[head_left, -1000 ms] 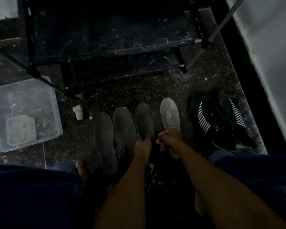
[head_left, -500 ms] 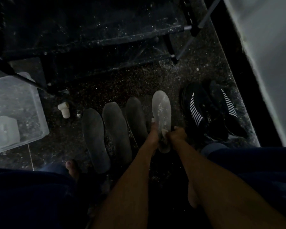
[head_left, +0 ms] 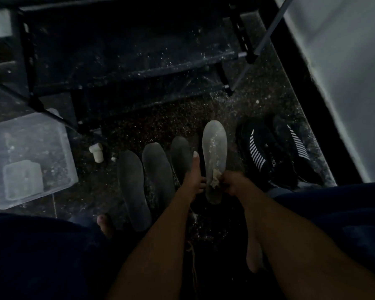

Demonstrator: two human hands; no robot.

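Starting close in, just past the knees: gripping the pale insole (head_left: 214, 146) low at its heel end with the left hand (head_left: 193, 178), one finger laid straight up the left edge, the rest curled under. Pinching a small crumpled rag (head_left: 214, 177) in the right hand (head_left: 234, 184), pressed onto the insole's heel half. Held up off the floor (head_left: 160, 126), toe pointing away, between the row of dark insoles (head_left: 132, 187) and the pair of sneakers (head_left: 260, 152) near the floor's right edge. Looks light, thin and bendy, probably floppy at the toe when held only by the heel. Speckled, maybe damp, so likely slippery. Best taken by the edges around the middle, with a finger behind as backing against the rubbing. Not fragile, but easy to crease. Further out on the left: a clear plastic tub (head_left: 28, 152) and a little white plug (head_left: 97, 151). Farthest: a dark rack (head_left: 126, 61) along the floor's far edge.
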